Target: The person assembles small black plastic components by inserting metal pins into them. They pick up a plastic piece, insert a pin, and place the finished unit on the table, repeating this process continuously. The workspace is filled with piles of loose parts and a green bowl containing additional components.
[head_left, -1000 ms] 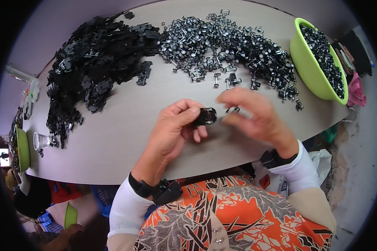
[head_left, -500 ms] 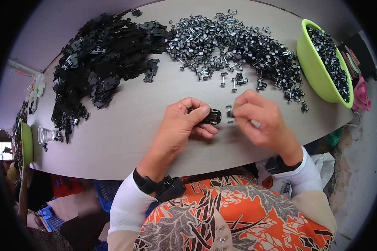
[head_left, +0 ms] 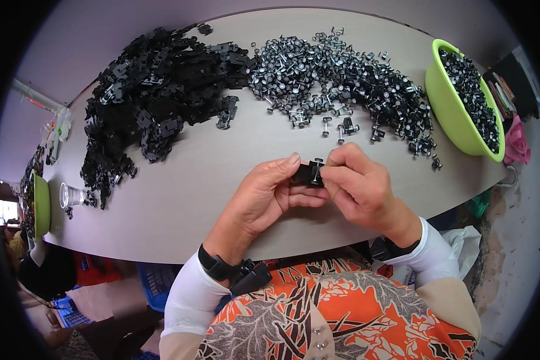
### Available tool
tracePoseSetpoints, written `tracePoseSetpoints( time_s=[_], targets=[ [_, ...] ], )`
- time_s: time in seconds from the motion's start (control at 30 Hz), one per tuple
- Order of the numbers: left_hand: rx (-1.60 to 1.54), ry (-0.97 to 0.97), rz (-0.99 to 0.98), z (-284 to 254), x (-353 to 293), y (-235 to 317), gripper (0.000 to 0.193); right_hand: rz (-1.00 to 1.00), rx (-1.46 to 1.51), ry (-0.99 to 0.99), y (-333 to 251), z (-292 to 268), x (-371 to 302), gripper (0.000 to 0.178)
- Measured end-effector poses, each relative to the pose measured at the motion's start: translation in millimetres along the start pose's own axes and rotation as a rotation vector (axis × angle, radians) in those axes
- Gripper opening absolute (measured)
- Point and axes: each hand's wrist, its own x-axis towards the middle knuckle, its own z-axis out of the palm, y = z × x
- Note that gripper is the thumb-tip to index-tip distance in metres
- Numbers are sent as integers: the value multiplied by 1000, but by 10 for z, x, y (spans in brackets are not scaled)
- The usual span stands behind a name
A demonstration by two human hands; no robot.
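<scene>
My left hand [head_left: 261, 195] holds a black plastic toy car chassis [head_left: 303, 174] on its fingers, with the thumb raised off it. At the chassis's right end lies a small wheel axle [head_left: 318, 169], a thin metal rod with a wheel at each end. My right hand [head_left: 363, 189] pinches this axle against the chassis; its fingertips partly hide the contact. Beyond my hands, a few loose wheel axles [head_left: 326, 126] lie apart from a large heap of wheel axles [head_left: 288, 69]. A wide heap of black chassis [head_left: 156, 84] spreads over the table's left side.
A green basin [head_left: 462, 120] full of wheel axles stands at the table's right edge. On the left are a clear plastic cup [head_left: 72, 195] and another green basin [head_left: 41, 204]. The table's curved front edge [head_left: 162, 258] runs close to my body. Blue crates [head_left: 159, 282] stand below it.
My right hand has come left to the chassis, bringing the wheel axle onto its end. My left thumb has lifted off the chassis. The whole view has shifted slightly.
</scene>
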Motion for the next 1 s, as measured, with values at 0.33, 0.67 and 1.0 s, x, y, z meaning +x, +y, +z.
tracePoseSetpoints(
  time_s=[0.33, 0.67, 1.0],
  targets=[
    [162, 58, 92, 43, -18, -21, 29, -37, -108, 13, -68, 30, 17, 25],
    [230, 50, 93, 53, -22, -67, 22, 22, -4, -186, -43, -47, 60, 10],
    [370, 66, 102, 32, -83, -105, 26, 15, 33, -197, -83, 37, -1, 13]
  ],
)
